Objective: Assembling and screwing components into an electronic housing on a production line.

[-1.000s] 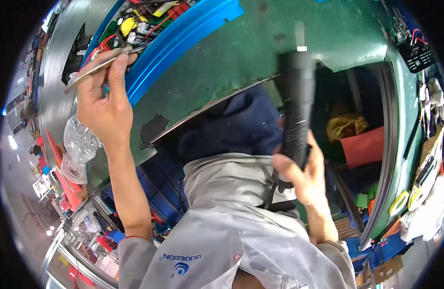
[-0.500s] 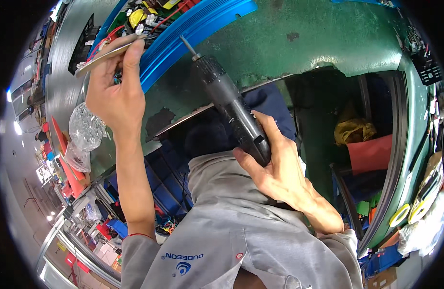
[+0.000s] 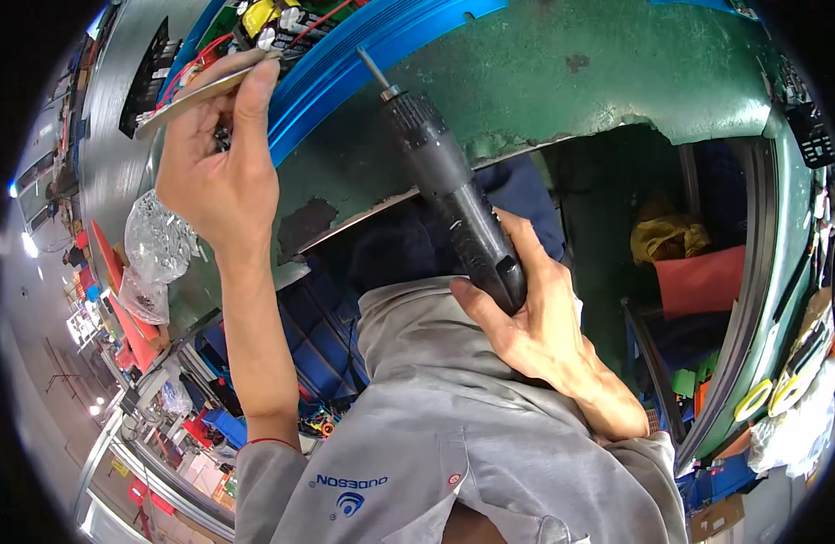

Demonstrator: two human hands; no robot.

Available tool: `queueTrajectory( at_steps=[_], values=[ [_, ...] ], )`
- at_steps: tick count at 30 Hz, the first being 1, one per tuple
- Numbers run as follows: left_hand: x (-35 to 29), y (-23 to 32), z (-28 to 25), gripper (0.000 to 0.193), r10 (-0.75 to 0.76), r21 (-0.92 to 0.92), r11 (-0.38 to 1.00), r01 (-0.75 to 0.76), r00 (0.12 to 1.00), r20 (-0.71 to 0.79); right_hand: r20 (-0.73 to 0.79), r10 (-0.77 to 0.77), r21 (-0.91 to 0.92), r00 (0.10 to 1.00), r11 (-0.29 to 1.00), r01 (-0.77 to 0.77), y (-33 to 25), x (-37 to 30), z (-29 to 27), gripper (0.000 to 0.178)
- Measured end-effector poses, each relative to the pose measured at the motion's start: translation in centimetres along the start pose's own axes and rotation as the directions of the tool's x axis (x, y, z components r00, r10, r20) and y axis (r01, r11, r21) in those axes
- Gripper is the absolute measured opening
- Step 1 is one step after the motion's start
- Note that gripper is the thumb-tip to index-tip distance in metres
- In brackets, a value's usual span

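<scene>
Right of the blue rail (image 3: 327, 86), a grip could pass over the green bench (image 3: 653, 86). The black screwdriver (image 3: 453, 186) obstructs the rail's near side; the left grip (image 3: 222, 177) and thin plate (image 3: 204, 96), its left end; packed components (image 3: 290, 25), its far side.

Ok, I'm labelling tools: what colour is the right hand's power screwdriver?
The power screwdriver has a black body, seen best in the head view.
</scene>
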State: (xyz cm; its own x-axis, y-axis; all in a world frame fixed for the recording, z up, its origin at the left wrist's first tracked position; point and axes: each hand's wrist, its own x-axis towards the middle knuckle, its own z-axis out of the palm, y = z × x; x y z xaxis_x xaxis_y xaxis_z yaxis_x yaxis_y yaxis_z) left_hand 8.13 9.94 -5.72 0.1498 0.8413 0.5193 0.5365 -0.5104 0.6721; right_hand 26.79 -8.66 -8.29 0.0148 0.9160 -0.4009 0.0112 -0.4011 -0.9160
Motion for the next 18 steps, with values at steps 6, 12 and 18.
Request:
queueTrajectory(
  at_steps=[6,12,18],
  values=[
    [0.0,-0.2,0.0,0.017,0.036,0.040,0.999,-0.037,0.999,0.016,-0.001,0.002,-0.003,1.000,1.000,-0.002,0.1,0.1,0.1,0.058],
    [0.4,0.3,0.5,0.014,-0.011,0.045,0.999,0.012,1.000,-0.017,-0.023,-0.036,-0.048,0.999,0.998,0.035,-0.2,0.5,-0.2,0.058],
    [0.8,1.1,-0.1,0.006,-0.028,0.208,0.978,0.014,0.997,0.066,-0.104,-0.119,-0.264,0.987,0.961,0.088,-0.6,0.4,0.1,0.060]
  ],
)
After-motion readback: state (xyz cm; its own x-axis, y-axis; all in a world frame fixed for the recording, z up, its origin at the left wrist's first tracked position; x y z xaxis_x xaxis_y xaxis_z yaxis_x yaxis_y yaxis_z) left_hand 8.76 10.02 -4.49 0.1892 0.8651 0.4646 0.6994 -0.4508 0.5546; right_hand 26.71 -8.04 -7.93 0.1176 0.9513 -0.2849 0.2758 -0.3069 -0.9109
